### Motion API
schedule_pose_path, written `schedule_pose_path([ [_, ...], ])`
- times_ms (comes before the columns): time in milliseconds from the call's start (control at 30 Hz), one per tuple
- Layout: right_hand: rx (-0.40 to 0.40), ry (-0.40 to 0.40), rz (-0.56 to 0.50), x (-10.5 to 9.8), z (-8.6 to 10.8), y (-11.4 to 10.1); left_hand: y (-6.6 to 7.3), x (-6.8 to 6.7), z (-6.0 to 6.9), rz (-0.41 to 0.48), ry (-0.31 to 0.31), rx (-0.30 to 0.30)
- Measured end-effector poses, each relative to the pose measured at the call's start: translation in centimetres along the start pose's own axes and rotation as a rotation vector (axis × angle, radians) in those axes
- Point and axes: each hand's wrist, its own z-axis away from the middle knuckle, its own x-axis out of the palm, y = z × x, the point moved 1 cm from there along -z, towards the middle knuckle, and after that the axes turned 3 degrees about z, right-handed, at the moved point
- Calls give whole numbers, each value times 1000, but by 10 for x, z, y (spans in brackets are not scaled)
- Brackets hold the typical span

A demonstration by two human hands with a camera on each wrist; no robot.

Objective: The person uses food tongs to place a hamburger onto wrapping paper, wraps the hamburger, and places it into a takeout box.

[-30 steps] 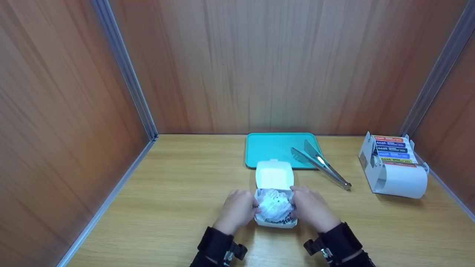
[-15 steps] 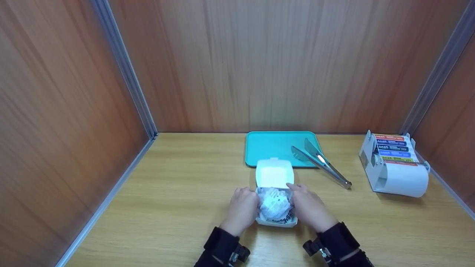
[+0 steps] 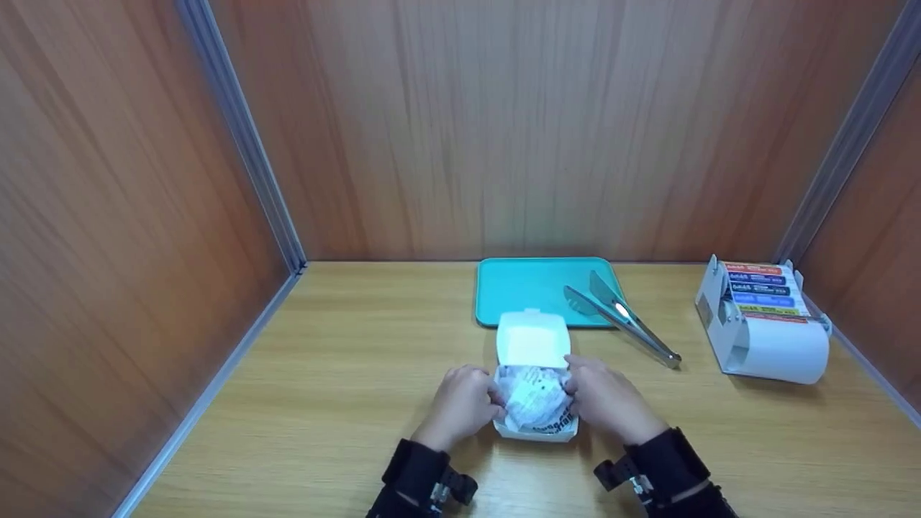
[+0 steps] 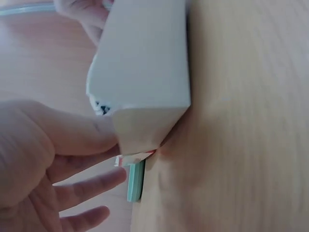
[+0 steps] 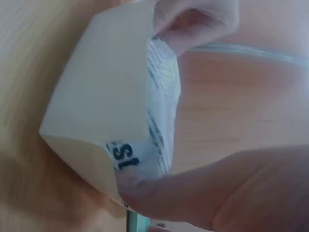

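Note:
A small white clamshell box (image 3: 533, 342) stands on the table with its lid raised. Inside it sits a round bundle (image 3: 536, 399) wrapped in white paper with dark lettering, like a wrapped burger; its contents are hidden. My left hand (image 3: 463, 403) is at the box's left side. In the left wrist view its thumb (image 4: 82, 130) reaches over the box edge, while the other fingers extend loosely. On the opposite side, my right hand (image 3: 611, 399) touches the bundle. The right wrist view shows that thumb (image 5: 178, 193) laid against the printed paper at the box rim.
Behind the box lies a turquoise tray (image 3: 518, 284). Metal tongs (image 3: 640, 331) rest on its right edge and stick out over the table. A white dispenser (image 3: 770, 324) with colored labels stands at the right. Wooden panels (image 3: 540, 129) enclose the back and sides.
The bundle sits flatter and fills the box more evenly, with its lettering shifted. My left hand moved forward and in, then back out a little. Tray, tongs and dispenser stayed in place.

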Motion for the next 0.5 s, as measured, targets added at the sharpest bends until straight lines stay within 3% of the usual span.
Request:
schedule_pose_path([
  [133,88,-82,-144,-11,-2,13,-8,-12,-3,247,-54,-97],
  [233,130,-86,-250,-13,-5,23,-15,-16,-7,406,9,-168],
  [367,196,-8,-391,-2,-11,30,-22,-5,-16,494,127,-268],
  [500,246,74,-564,17,-20,31,-24,13,-26,632,87,-379],
])
